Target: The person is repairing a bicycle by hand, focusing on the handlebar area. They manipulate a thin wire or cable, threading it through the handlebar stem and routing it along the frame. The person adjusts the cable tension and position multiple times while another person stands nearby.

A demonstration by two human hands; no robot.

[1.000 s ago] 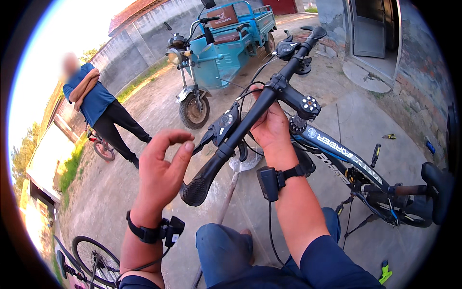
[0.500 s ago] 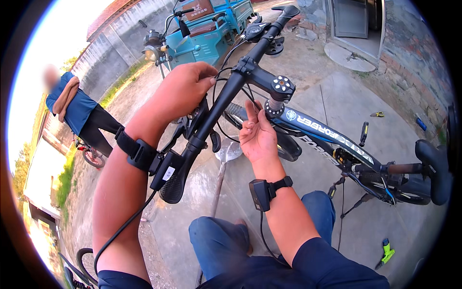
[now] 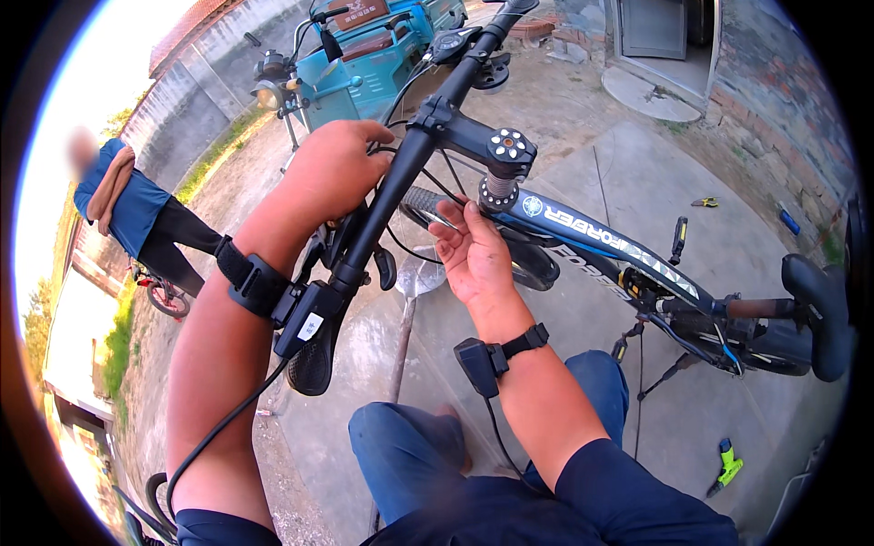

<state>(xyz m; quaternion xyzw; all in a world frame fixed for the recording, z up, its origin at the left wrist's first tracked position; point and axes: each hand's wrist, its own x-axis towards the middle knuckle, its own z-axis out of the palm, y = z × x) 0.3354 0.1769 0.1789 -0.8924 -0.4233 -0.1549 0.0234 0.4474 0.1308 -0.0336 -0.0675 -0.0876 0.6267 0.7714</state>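
A bicycle stands before me, its black handlebar (image 3: 393,196) running from lower left to upper right. Its stem (image 3: 466,138) joins the dark blue-and-black frame (image 3: 583,227). My left hand (image 3: 339,166) reaches over the bar's far side, thumb and fingers closed around a thin black cable (image 3: 393,151) in front of the stem. Below the stem, my right hand (image 3: 475,257) is turned palm up. Its thumb and forefinger pinch the black cable close to the head tube, while the other fingers curl loosely. The front wheel (image 3: 533,262) is partly hidden behind my right hand.
Pliers (image 3: 704,202), a blue cylinder (image 3: 789,221) and a green-and-black tool (image 3: 726,469) lie on the concrete. A long-handled shovel (image 3: 410,314) lies below the handlebar. A person (image 3: 137,205) with folded arms stands left, and a turquoise cargo tricycle (image 3: 350,86) is parked behind.
The view has shifted, so the bicycle sits slightly further left. My right fingers, raised beside the head tube before, have lowered and curled. The left hand stays by the cables.
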